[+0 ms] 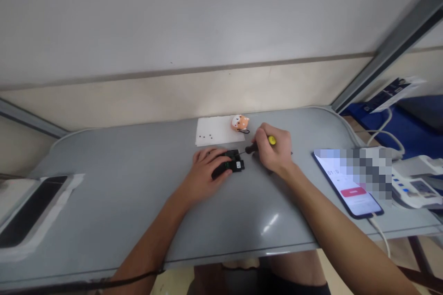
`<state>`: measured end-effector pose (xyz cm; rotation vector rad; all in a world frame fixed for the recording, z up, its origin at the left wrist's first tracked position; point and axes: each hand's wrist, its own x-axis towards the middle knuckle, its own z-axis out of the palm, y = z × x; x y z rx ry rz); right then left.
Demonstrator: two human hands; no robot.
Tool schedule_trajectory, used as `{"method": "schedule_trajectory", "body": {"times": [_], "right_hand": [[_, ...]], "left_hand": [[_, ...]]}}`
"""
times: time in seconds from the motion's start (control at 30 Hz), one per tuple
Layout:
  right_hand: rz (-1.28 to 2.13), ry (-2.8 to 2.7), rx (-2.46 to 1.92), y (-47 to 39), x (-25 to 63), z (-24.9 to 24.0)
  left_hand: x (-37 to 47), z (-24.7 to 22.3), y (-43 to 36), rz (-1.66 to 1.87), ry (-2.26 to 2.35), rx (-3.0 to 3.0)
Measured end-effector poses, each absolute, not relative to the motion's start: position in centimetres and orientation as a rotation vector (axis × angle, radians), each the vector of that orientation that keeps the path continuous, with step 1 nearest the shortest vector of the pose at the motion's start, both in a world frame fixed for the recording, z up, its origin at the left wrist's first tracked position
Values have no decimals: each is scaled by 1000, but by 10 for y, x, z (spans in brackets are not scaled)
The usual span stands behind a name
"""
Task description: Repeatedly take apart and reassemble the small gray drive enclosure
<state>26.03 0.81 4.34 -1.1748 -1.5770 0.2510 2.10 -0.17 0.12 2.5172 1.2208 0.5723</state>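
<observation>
My left hand (210,171) is closed over a small black device (238,165), which lies on the grey table with a pale label on its right part. What kind of device it is I cannot tell, as my fingers cover its left side. My right hand (275,147) grips a screwdriver (252,148) with a dark handle and a yellow end. Its thin shaft points left, and the tip is at the upper right part of the device. Just behind, a white sheet of paper (218,131) carries several tiny dark screws (204,137).
An orange and white animal-shaped case (240,122) sits on the paper's right side. At the right lie a lit phone (349,189) on a cable and a white power strip (415,186). A dark phone-like slab (34,209) is at the left. A wall (138,97) stands behind the table.
</observation>
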Motion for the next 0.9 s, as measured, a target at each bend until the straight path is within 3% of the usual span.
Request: {"method": "schedule_trajectory", "body": {"times": [0.9], "right_hand": [[514, -1471, -1135, 7, 239, 39]], "left_hand": [[20, 2, 0, 569, 1228, 2500]]}}
